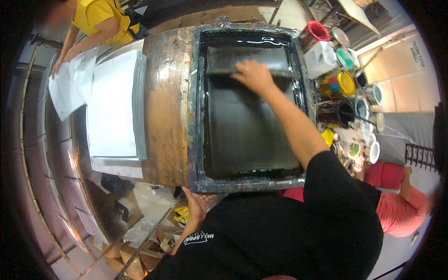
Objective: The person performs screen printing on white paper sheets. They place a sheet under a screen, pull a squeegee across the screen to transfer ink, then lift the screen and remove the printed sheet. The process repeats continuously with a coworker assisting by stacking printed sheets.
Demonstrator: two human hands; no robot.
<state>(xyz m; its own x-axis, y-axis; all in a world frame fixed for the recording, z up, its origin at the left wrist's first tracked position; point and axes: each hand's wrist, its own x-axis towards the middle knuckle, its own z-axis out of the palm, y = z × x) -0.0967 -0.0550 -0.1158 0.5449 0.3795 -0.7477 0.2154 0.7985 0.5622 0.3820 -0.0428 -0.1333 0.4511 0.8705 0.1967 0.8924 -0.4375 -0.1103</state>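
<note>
In front of me lies a screen printing frame with dark ink-smeared borders and a dark mesh. My right hand reaches over its far part, fingers closed on a dark squeegee that lies across the mesh; the hand hides part of it. By the frame's near left corner is my left hand, palm up with fingers apart, close against the edge. Left of the frame a stack of white paper sheets lies on a stained wooden board.
A person in a yellow shirt at the far left handles a loose printed sheet. Ink cans, including a yellow one and a red one, crowd the right side. Another person in a red shirt is at lower right. Cardboard boxes stand below left.
</note>
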